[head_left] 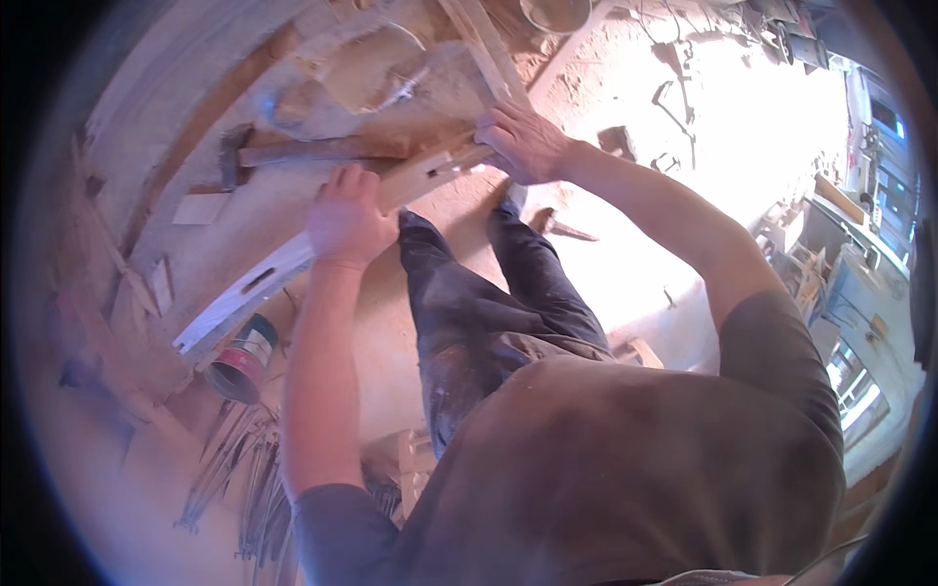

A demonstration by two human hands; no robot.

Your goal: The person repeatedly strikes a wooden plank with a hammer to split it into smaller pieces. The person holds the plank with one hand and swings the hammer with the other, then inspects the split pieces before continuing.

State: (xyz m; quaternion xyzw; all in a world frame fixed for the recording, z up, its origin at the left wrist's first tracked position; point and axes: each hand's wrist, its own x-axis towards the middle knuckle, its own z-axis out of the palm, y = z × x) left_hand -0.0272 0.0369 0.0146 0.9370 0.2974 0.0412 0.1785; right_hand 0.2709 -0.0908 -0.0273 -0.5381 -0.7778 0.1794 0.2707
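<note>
A long pale wooden beam (410,180) with slots cut into it runs diagonally along the edge of the workbench (220,262). My left hand (350,217) is closed over the beam's middle, fingers curled across its top. At the beam's far end, my right hand (523,146) is wrapped round the wood, where a second wooden piece (486,54) meets it; my fingers partly hide the spot where they meet. Behind the beam lies a hammer (322,149) with a wooden handle and a dark head. A small flat wood offcut (201,208) rests near the hammer head.
Crumpled clear plastic (371,73) lies farther back on the bench. Below the beam's near end hangs or stands a red can (239,369), with several thin metal rods (249,469) under it. Tools and wood scraps (806,269) line the right side. Bright light washes out the floor.
</note>
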